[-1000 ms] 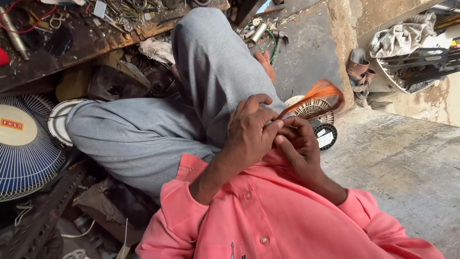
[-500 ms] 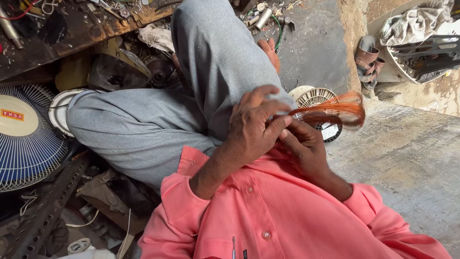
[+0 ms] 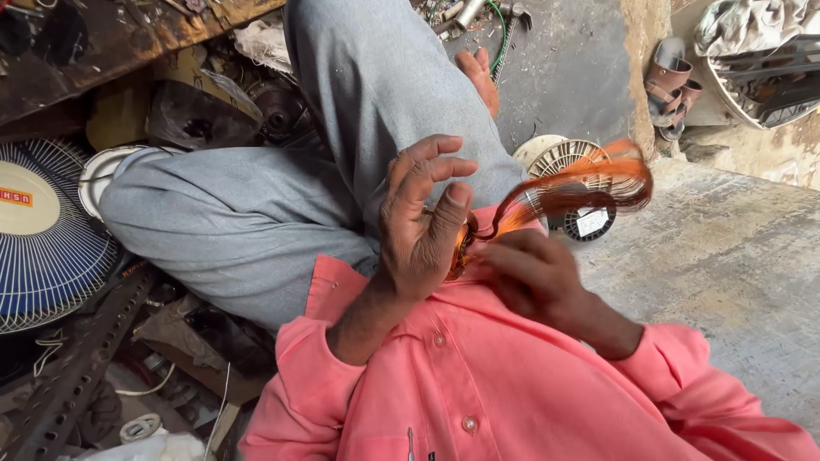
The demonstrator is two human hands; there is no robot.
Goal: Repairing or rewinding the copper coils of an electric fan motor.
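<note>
While the far left of the view is filled by a blue fan grille [image 3: 43, 248] lying flat among scrap, a dark perforated metal bar [image 3: 81, 358] is seen slanting below it, and a worn wooden board [image 3: 128, 34] is laid across the top corner. Grey trousers [image 3: 282, 213] are spread over the middle ground, one leg bent across and the other stretched upward, where a bare foot [image 3: 478, 77] is rested on the concrete floor [image 3: 726, 265]. Near the centre, the left hand [image 3: 423, 226] is raised with its fingers partly spread; its thumb and forefinger are pinched on the near end of a copper wire coil [image 3: 572, 188]. Just to the right, the right hand [image 3: 534, 277] is curled loosely against the pink shirt [image 3: 478, 384], its fingertips set at the same end of the coil; whether anything is actually gripped by it cannot be told. From the hands the coil is swept up and to the right, blurred, in front of a round white fan motor [image 3: 568, 158] that is stood on the floor. At the upper right, brown sandals [image 3: 670, 85] are left beside a step.
</note>
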